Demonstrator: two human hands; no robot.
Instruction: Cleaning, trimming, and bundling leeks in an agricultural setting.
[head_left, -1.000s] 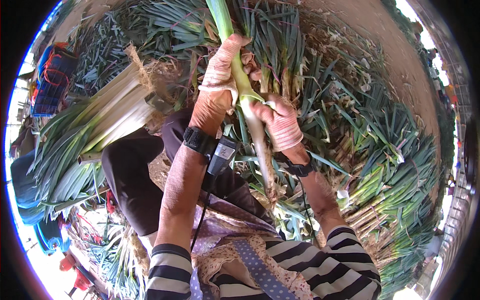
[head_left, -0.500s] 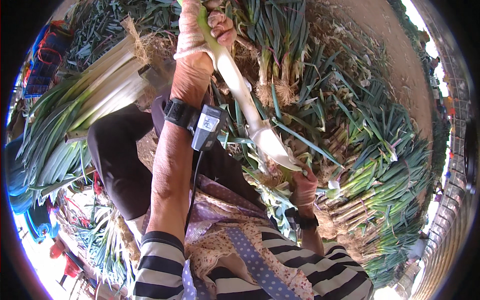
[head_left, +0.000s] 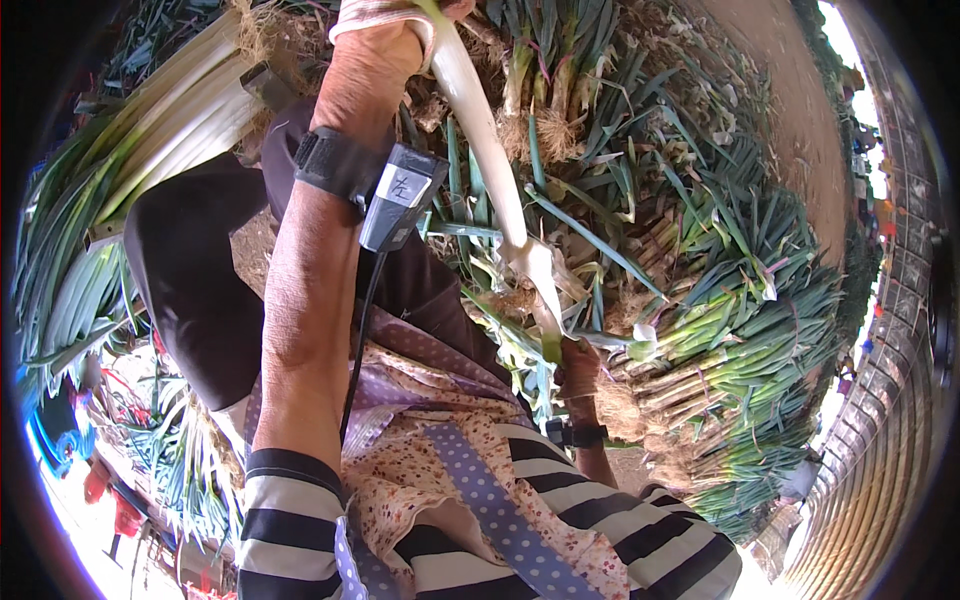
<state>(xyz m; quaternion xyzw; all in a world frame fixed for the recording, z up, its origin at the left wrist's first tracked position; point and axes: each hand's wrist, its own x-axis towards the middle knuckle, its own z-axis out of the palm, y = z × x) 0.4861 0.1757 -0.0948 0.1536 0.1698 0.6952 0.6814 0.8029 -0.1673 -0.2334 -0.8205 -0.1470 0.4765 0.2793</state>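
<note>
Holding a leek (head_left: 487, 135), left hand (head_left: 383, 14) near a handwritten label (head_left: 404, 182)

"Where does writing show?"

"Toward eleven o'clock from the centre: a single dark character (head_left: 400, 187) on the pale label (head_left: 416, 172) of the grey box (head_left: 384, 232)."

"And the box sits where?"

"At the black strap (head_left: 338, 165) around the person's left wrist (head_left: 350, 110)."
</note>
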